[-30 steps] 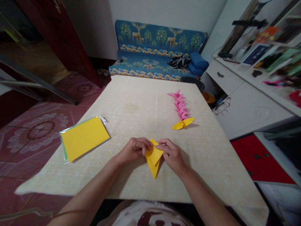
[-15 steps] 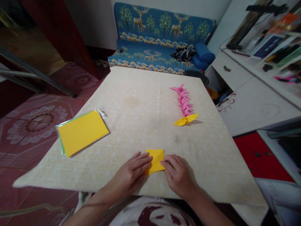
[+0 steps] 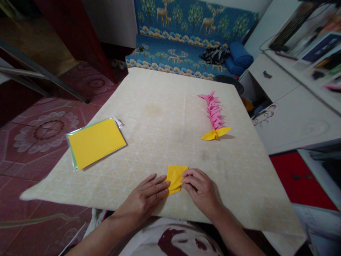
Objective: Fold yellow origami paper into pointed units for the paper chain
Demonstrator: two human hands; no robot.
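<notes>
A small folded square of yellow origami paper [image 3: 174, 175] lies near the front edge of the table. My left hand [image 3: 146, 193] rests flat, its fingertips pressing the paper's left side. With thumb and fingers pinched, my right hand [image 3: 200, 186] grips the lower right part of the paper, where a flap is lifted and bent. Further back on the right sits a row of pink folded paper cranes [image 3: 214, 112], with a yellow folded paper crane [image 3: 215, 134] at its near end.
A clear pack of yellow paper sheets [image 3: 98, 143] with a green edge lies at the left of the cloth-covered table [image 3: 160, 131]. Behind stands a blue patterned sofa [image 3: 170, 53]. A white cabinet [image 3: 290, 106] is at the right, a metal-legged frame [image 3: 45, 74] at the left.
My right hand has lifted a flap at the paper's lower right and pulled it up. My left hand stays on the left side. The whole view has shifted slightly.
</notes>
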